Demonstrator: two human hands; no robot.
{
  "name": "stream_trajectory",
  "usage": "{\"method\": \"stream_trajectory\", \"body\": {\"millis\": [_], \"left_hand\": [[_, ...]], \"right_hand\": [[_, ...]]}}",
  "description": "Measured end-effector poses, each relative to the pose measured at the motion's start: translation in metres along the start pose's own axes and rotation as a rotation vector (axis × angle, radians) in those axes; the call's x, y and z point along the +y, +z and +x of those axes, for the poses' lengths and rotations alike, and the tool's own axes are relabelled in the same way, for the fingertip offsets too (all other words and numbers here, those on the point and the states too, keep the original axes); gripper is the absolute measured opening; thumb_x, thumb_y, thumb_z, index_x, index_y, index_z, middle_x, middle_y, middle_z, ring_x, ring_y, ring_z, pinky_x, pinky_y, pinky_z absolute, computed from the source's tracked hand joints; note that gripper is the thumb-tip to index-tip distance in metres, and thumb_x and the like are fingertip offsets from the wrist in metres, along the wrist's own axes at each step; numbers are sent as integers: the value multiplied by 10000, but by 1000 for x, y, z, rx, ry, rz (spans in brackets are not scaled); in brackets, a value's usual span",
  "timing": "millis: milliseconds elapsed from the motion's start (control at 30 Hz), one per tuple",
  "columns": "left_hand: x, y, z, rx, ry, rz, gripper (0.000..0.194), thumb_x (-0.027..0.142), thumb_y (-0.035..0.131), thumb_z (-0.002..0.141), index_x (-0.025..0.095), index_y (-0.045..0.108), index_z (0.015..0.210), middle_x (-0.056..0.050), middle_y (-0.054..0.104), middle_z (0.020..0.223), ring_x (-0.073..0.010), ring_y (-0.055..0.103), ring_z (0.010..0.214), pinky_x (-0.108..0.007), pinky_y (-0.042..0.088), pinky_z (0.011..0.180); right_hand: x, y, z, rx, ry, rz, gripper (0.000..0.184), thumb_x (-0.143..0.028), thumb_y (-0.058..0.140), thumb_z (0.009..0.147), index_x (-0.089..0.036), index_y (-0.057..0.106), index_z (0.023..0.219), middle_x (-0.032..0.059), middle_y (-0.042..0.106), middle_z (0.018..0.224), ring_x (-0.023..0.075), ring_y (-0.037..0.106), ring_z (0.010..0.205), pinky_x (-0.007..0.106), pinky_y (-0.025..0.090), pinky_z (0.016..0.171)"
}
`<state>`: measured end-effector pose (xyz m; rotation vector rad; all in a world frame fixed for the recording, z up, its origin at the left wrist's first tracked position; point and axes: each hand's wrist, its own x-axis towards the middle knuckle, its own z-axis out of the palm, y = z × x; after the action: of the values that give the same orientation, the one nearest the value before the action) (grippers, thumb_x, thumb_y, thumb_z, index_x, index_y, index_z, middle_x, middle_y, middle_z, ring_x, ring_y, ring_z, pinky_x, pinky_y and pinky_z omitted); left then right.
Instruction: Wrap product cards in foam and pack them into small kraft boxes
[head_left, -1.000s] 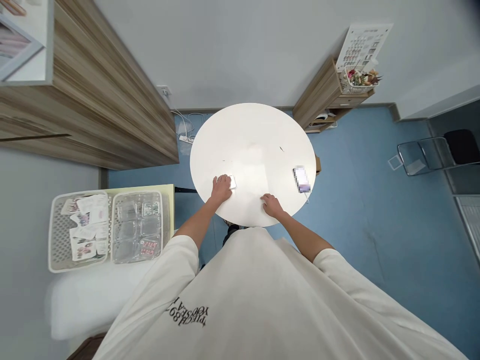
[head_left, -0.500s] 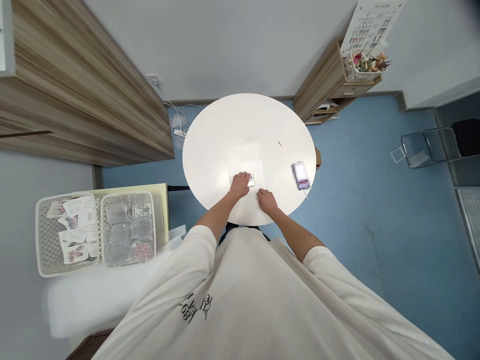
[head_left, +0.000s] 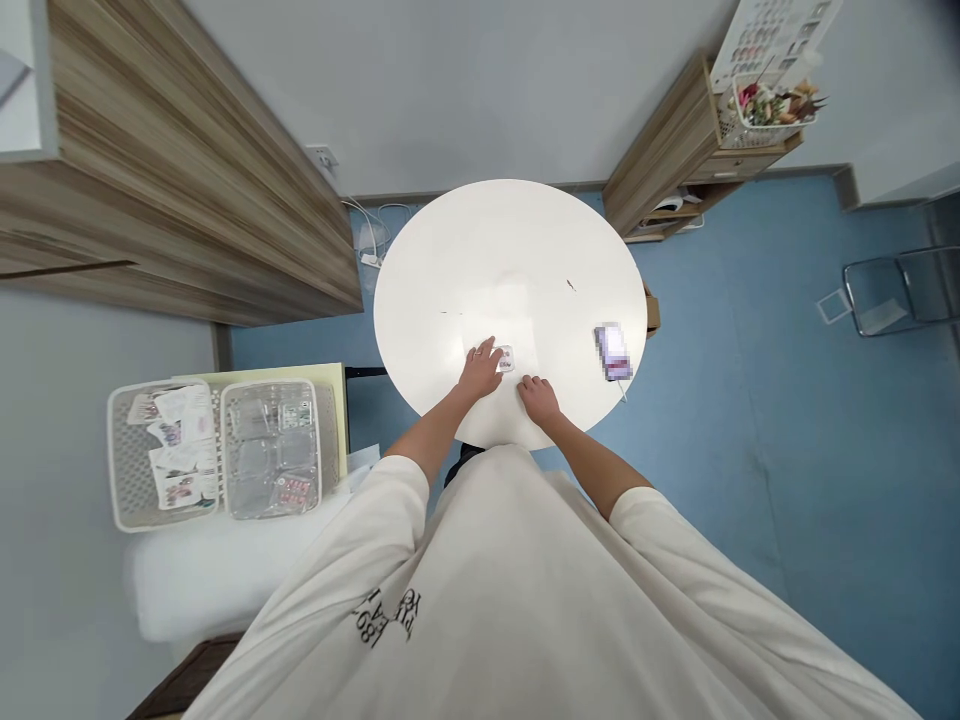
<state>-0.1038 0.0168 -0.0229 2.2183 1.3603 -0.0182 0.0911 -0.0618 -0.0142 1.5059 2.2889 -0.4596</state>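
Touching a small case (head_left: pixel 507 358) on the white worktop (head_left: pixel 510 240) with the left hand (head_left: pixel 481 368).
The left hand's fingers lie spread at the case's left edge (whether they pinch it, I cannot tell); the right hand (head_left: pixel 538 400) rests near, fingers bent, nothing seen in it, its grip also unclear. The case looks light, stiff and rather slippery, probably plastic, so opposite side edges seem the best hold, without squeezing its top.

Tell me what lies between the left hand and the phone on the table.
In the head view, a small pale case lies there, right beside the left hand; white tabletop shows between it and the phone.
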Motion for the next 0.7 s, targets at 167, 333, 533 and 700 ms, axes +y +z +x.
{"method": "stream_trajectory", "body": {"millis": [167, 333, 533, 700], "left_hand": [[-5, -1, -33, 65, -76, -37, 516, 325, 525, 949, 189, 419, 1436, -172, 294, 1630, -336, 352, 1473, -488, 291, 1179], [-5, 8, -58, -48, -71, -11, 675, 482, 710, 821, 197, 452, 1375, -179, 403, 1543, -357, 474, 1361, -487, 300, 1163], [-1, 3, -55, -95, -101, 61, 297, 227, 545, 928, 192, 556, 1222, -137, 577, 1333, -275, 568, 1225, -427, 378, 1078], [-1, -10, -40, -110, -204, -17, 249, 230, 365, 1019, 199, 599, 1098, -105, 643, 1117, -244, 654, 1014, -389, 476, 923]], "right_hand": [[-1, -6, 8, -15, 2, 2, 326, -52, 434, 918, -122, 636, 1163, 198, 583, 1220, 307, 548, 1029, 405, 380, 867], [7, -17, 13, 4, 39, 104, 268, -129, 458, 938, -141, 614, 1156, 177, 602, 1196, 306, 542, 1082, 404, 384, 921], [23, -28, 11, 6, -11, 272, 232, -288, 470, 1000, -186, 584, 1174, 121, 651, 1195, 261, 579, 1101, 374, 392, 968], [29, -32, 13, -24, -47, 285, 342, -384, 538, 992, -195, 560, 1276, 115, 634, 1294, 263, 575, 1197, 381, 371, 1024]]}}
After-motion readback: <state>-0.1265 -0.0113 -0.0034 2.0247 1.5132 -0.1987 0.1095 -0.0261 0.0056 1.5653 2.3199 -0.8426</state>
